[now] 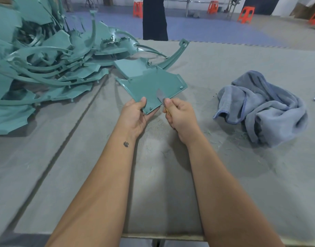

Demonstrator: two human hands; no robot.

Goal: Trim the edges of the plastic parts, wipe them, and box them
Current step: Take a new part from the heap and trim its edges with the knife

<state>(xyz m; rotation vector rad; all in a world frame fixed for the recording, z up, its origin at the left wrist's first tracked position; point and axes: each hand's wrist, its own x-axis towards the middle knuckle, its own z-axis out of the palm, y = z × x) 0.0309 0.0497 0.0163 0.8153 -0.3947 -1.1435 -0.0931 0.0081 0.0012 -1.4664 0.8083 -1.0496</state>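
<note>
1. Two bare hands work near the middle of the grey counter (224, 175).
2. Left hand (133, 116) pinches the near corner of a teal plastic part (149, 86), its grip clamped on it, thumb on top.
3. Right hand (180, 116) is curled tight round a knife (161, 97), blade against the part's near-right edge.
4. More teal parts (46, 59) are heaped far left.
5. To the right lies a crumpled blue-grey cloth (263, 107).

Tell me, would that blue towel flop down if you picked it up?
Probably yes. The blue towel lies crumpled in soft folds on the table, so it would likely droop and hang. It looks thick and fluffy, so likely light and easy to grab. It would not roll away.
</note>
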